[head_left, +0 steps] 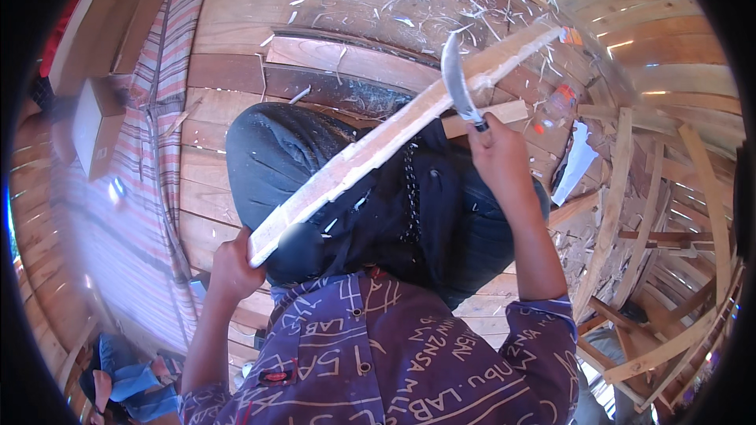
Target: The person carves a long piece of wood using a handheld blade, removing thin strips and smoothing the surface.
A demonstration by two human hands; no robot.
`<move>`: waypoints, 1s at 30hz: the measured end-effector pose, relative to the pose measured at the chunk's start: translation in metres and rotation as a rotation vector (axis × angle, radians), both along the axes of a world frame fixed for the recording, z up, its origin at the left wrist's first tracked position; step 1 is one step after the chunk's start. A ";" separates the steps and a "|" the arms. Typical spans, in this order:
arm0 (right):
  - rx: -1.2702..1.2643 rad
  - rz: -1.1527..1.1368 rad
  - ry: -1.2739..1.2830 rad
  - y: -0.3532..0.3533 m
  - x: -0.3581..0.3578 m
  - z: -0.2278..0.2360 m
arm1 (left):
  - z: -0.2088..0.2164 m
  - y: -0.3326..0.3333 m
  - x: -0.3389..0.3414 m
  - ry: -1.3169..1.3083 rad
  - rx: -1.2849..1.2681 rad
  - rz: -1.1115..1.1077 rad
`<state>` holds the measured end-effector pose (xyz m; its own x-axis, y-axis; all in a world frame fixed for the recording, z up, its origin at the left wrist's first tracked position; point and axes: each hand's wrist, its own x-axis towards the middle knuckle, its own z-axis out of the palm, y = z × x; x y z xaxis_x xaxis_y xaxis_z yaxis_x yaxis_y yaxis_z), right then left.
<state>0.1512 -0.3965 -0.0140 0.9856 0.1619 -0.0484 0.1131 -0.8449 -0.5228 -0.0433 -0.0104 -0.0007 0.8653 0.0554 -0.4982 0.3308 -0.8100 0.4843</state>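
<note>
A long, pale wooden plank (pixel 370 149) with rough, whittled edges slants across my lap, from the lower left up to the far right. My left hand (pixel 236 265) is closed round its near end. In my right hand (pixel 498 145) is the dark handle of a curved knife (pixel 454 75). The blade points up and away from me, and in this view it overlaps the plank's far half; whether it touches the wood I cannot tell. My crossed legs (pixel 283 145) in dark trousers lie beneath the plank.
Wood shavings (pixel 409 12) litter the board floor. Short planks (pixel 354 59) lie beyond my knees. At the right stands a wooden frame (pixel 618 197). A striped cloth (pixel 150 102) and cardboard boxes (pixel 98 122) are on the left. A white scrap (pixel 577 161) lies right of my knee.
</note>
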 end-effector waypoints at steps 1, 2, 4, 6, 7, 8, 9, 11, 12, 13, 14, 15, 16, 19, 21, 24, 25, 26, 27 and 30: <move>0.037 -0.052 0.075 -0.004 0.006 0.002 | -0.001 0.002 0.002 0.033 0.016 -0.020; 0.085 -0.111 0.085 -0.002 0.010 0.004 | -0.003 0.001 0.002 0.027 0.008 -0.013; 0.178 -0.230 0.104 0.004 0.015 0.006 | -0.006 -0.001 -0.002 0.013 -0.006 0.000; 0.016 0.081 0.079 0.019 -0.010 0.001 | -0.010 0.002 -0.001 0.002 -0.009 -0.007; 0.034 0.149 0.082 0.017 -0.015 -0.002 | -0.007 0.002 0.001 0.006 -0.011 -0.016; 0.058 0.225 0.083 0.020 -0.017 -0.002 | -0.006 0.003 0.001 0.009 -0.007 -0.017; 0.064 0.078 0.129 0.021 -0.007 0.008 | -0.007 0.003 -0.002 0.008 -0.016 -0.009; 0.148 -0.186 0.120 0.012 0.025 0.016 | -0.011 0.003 -0.005 0.003 -0.038 0.006; 0.060 -0.138 0.093 0.011 0.025 0.015 | -0.011 0.001 -0.005 -0.002 -0.032 0.011; -0.028 -0.089 0.065 0.011 0.022 0.015 | -0.010 -0.002 -0.003 -0.007 -0.025 0.016; -0.110 -0.051 0.041 0.011 0.015 0.013 | -0.007 -0.001 -0.001 -0.008 -0.012 0.010; -0.174 0.080 0.015 0.015 -0.002 0.008 | -0.006 0.001 0.000 -0.008 -0.012 0.003; -0.142 0.196 -0.012 0.015 -0.016 -0.002 | -0.006 0.003 0.000 -0.008 -0.013 -0.005; -0.027 0.061 -0.023 0.015 -0.005 0.003 | -0.007 0.000 0.002 0.003 -0.038 0.002; 0.026 -0.201 -0.021 0.014 0.021 0.008 | -0.006 -0.001 -0.002 0.020 -0.042 0.011; -0.069 -0.117 0.020 0.030 -0.001 -0.002 | -0.005 0.001 -0.001 0.014 -0.037 0.011; -0.091 0.072 -0.058 0.035 -0.017 -0.009 | -0.005 0.002 -0.002 0.006 -0.048 0.015; -0.009 0.122 -0.031 0.046 -0.035 -0.006 | -0.007 0.002 -0.002 -0.002 -0.065 0.018; 0.017 0.146 -0.046 0.052 -0.042 -0.003 | -0.008 0.002 -0.003 -0.003 -0.058 0.013; 0.119 0.092 -0.054 0.060 -0.047 0.005 | -0.010 0.000 -0.004 0.000 -0.062 0.009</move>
